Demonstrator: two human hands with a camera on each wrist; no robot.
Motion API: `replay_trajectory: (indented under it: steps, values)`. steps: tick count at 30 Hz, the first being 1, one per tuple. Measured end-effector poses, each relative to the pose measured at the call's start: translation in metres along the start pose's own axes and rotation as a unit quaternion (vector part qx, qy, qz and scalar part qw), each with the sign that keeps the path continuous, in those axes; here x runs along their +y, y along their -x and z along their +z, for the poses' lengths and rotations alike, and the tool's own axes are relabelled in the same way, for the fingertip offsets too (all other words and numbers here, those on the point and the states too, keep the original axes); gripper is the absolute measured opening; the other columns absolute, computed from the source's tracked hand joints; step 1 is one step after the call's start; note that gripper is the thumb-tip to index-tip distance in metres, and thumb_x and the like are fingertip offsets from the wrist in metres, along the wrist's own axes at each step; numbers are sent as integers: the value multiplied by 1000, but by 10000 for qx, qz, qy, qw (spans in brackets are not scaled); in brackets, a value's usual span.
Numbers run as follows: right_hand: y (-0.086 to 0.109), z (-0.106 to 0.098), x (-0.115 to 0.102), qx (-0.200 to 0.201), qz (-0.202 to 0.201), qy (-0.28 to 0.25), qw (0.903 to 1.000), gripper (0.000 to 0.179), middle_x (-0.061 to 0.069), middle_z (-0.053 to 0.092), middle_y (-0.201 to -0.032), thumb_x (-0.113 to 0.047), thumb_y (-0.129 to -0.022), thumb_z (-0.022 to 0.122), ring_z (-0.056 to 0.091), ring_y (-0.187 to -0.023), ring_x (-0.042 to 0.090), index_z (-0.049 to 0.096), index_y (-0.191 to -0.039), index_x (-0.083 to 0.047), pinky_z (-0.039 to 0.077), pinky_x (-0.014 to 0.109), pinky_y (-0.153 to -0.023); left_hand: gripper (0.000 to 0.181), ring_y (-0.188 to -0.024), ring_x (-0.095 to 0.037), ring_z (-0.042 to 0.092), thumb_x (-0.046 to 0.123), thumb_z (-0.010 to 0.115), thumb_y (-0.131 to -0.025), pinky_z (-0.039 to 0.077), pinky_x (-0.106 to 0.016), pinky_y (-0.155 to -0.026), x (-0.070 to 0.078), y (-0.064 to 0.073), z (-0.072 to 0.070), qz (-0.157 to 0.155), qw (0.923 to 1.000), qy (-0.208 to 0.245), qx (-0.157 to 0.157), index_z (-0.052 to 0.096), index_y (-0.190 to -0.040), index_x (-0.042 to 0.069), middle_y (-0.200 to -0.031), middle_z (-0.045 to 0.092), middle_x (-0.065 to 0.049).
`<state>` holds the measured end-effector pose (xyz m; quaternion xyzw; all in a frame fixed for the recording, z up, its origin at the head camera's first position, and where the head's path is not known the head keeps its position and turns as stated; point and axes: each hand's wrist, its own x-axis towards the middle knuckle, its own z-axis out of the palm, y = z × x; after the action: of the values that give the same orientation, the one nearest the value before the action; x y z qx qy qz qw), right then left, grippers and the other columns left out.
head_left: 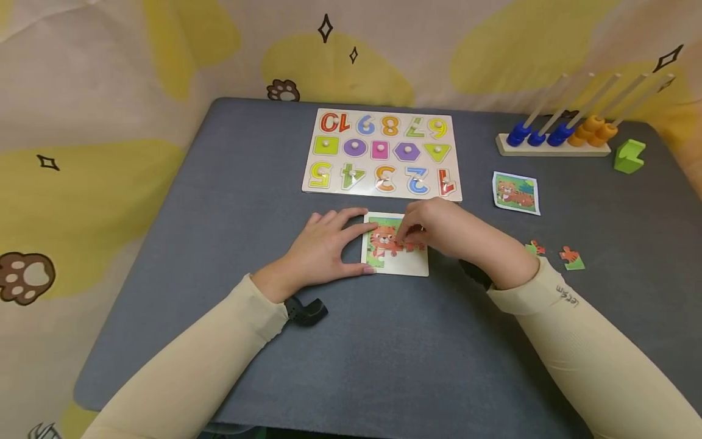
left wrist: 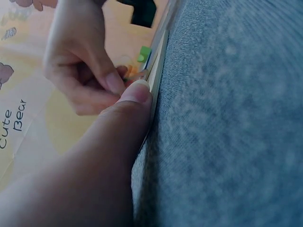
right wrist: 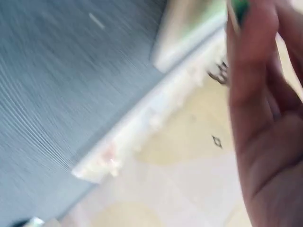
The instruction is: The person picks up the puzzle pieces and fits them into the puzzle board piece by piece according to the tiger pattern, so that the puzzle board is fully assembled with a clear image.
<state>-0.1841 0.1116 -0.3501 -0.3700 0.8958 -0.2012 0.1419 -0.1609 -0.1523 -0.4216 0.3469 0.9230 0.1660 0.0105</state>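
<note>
A small square puzzle board (head_left: 406, 266) with a partly assembled tiger picture (head_left: 382, 239) lies before me on the table. My left hand (head_left: 326, 250) holds it from the left, thumb along the near edge and fingers at the far left corner and on the picture. In the left wrist view, the thumb (left wrist: 135, 97) presses against the board's edge. Over the right part of the board, my right hand (head_left: 439, 227) pinches a puzzle piece. The right wrist view shows a dark green bit of that piece (right wrist: 240, 8) at the fingertips; the rest is hidden.
Two loose puzzle pieces (head_left: 573, 258) lie right of the board, one partly behind my right sleeve. A tiger picture card (head_left: 515, 194) is farther back. Behind the puzzle stands a number-and-shape board (head_left: 381, 164). A bead stacker (head_left: 554, 145) and a green block (head_left: 629, 157) occupy the back right.
</note>
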Motion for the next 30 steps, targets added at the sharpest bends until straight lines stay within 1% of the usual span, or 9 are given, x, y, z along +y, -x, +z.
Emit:
replay_trajectory:
  steps: [2, 5, 7, 10, 14, 18, 21, 25, 30]
  values:
    - [0, 6, 3, 183, -23, 40, 9998, 17, 1, 73, -97, 1, -89, 82, 66, -86, 18, 83, -102, -9, 54, 38, -79, 83, -130, -25, 49, 69, 73, -88, 35, -46, -95, 1, 0, 1, 7, 10000, -4, -9, 50, -158, 28, -162, 40, -4]
    - [5, 13, 3, 603, 9, 239, 9979, 21, 2, 75, -103, 0, -87, 84, 69, -96, 21, 82, -104, -9, 54, 42, -87, 83, -130, -25, 49, 69, 72, -89, 35, -47, -96, 1, -1, 1, -6, 10000, -32, -36, 50, -158, 28, -162, 39, -4]
    - [13, 15, 1, 835, 41, 420, 9956, 21, 3, 75, -106, -1, -85, 86, 70, -100, 23, 82, -104, -9, 55, 44, -89, 84, -130, -26, 48, 69, 71, -89, 35, -47, -97, 2, -2, 1, -16, 10000, -32, -61, 49, -158, 29, -162, 39, -4]
    - [28, 21, -3, 996, 134, 767, 9920, 18, 7, 74, -109, -3, -87, 85, 70, -101, 26, 83, -105, -7, 56, 45, -88, 84, -130, -26, 48, 70, 71, -89, 35, -47, -97, 2, -2, 1, -30, 10000, -13, -94, 48, -159, 29, -163, 38, -4]
    - [43, 31, -8, 914, 191, 1131, 9892, 26, 11, 72, -117, -5, -92, 80, 65, -110, 31, 80, -118, -4, 56, 47, -91, 85, -131, -26, 48, 70, 71, -89, 35, -47, -98, 1, -1, 0, -47, 9999, -21, -94, 48, -159, 28, -163, 38, -5]
    - [48, 36, -11, 841, 186, 1509, 9848, 36, 13, 70, -124, -7, -92, 80, 61, -117, 34, 76, -127, -5, 54, 47, -96, 84, -129, -26, 49, 69, 72, -88, 35, -47, -97, -2, 1, 0, -59, 10000, -67, -19, 50, -158, 27, -162, 39, -5]
    - [49, 37, -11, 797, 109, 1736, 9815, 37, 12, 71, -126, -8, -91, 81, 62, -118, 34, 76, -128, -6, 53, 47, -98, 84, -127, -26, 50, 68, 73, -88, 35, -46, -96, -3, 1, 1, -59, 10000, -52, 20, 51, -158, 27, -161, 40, -4]
    - [51, 38, -11, 826, 14, 1845, 9794, 37, 11, 73, -123, -6, -89, 83, 64, -116, 33, 76, -125, -5, 52, 46, -99, 84, -127, -26, 51, 69, 73, -88, 35, -46, -95, -2, 1, 2, -25, 10000, -7, 9, 51, -157, 27, -161, 41, -5]
    - [53, 42, -13, 736, 28, 2244, 9717, 42, 11, 71, -126, -3, -91, 78, 62, -119, 34, 71, -133, -5, 49, 48, -102, 84, -128, -26, 50, 69, 73, -88, 35, -46, -96, 0, -1, 2, -15, 10000, -31, 2, 50, -158, 27, -162, 40, -5]
